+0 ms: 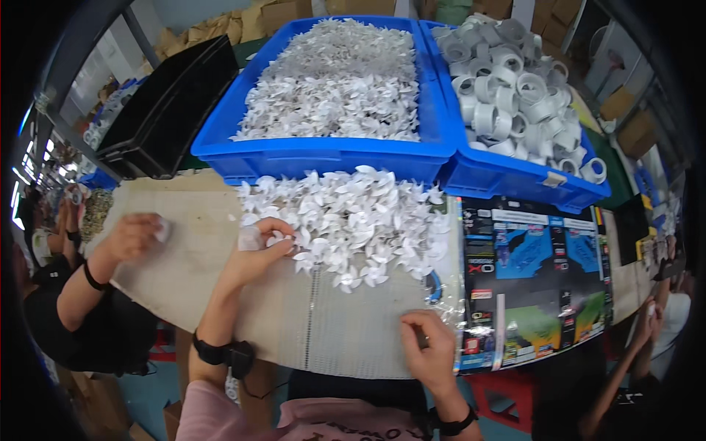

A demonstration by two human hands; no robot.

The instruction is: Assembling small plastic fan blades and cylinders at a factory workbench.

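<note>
My left hand [263, 248] is closed at the left edge of a loose pile of small white pinwheel-shaped plastic pieces [360, 213]. A pale, short plastic ring [251, 238] is held in that hand, and one of the white pinwheel pieces [278, 238] shows at its fingertips. Whether this piece is gripped or only touched, I cannot tell. My right hand [430, 344] rests near the table's front edge, fingers loosely bent and thumb apart, with nothing visible in it. Dark bands circle both wrists, and a small dark box sits on the left one.
Behind the pile stands a blue bin [331, 151] heaped with pinwheel pieces. Another blue bin [515, 176] holds white rings. A black crate [169, 110] is at far left. Printed sheeting [544, 287] covers the table's right side. A co-worker's hand [140, 235] holds something white at left; others work at right.
</note>
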